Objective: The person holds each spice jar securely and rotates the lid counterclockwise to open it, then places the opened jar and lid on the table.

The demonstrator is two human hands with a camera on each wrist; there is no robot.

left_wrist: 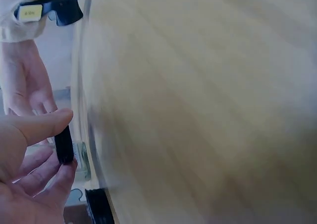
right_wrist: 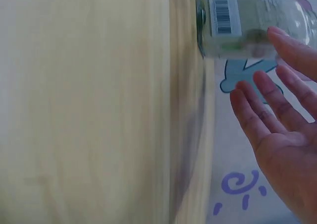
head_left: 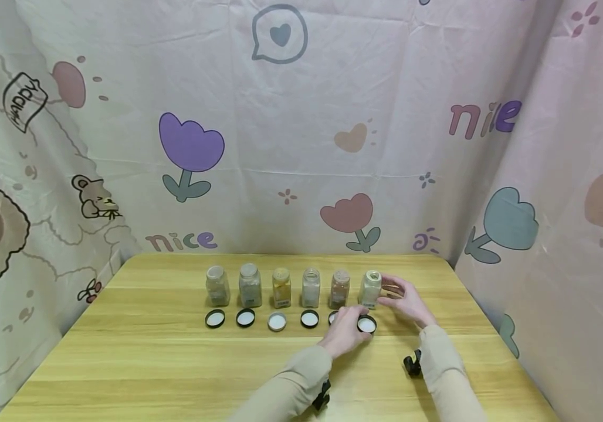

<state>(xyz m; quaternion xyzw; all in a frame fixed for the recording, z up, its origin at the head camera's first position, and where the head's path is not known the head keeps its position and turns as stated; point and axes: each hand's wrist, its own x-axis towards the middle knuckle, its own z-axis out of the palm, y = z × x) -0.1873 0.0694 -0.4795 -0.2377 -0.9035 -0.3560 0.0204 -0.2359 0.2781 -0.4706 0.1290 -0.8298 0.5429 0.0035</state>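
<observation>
My left hand (head_left: pixel 344 333) pinches a black-rimmed jar lid (head_left: pixel 367 324) with a white inside, thumb on one edge and fingertips on the other. In the left wrist view this lid (left_wrist: pixel 64 145) appears edge-on, a little above the tabletop. Behind it, at the right end of a row, stands an uncapped clear glass jar (head_left: pixel 372 290) with pale contents. My right hand (head_left: pixel 407 302) is at that jar's right side, its fingers spread and loosely bent. In the right wrist view the jar (right_wrist: pixel 252 26) shows a barcode label, and the fingers are not wrapped around it.
Several more uncapped jars stand leftward in the row, including one with yellow contents (head_left: pixel 281 288) and one reddish brown (head_left: pixel 339 289). Lids lie before them, such as a black-rimmed lid (head_left: pixel 214 319) and a paler lid (head_left: pixel 277 321). A printed curtain (head_left: pixel 280 205) hangs behind the wooden table (head_left: pixel 175 363).
</observation>
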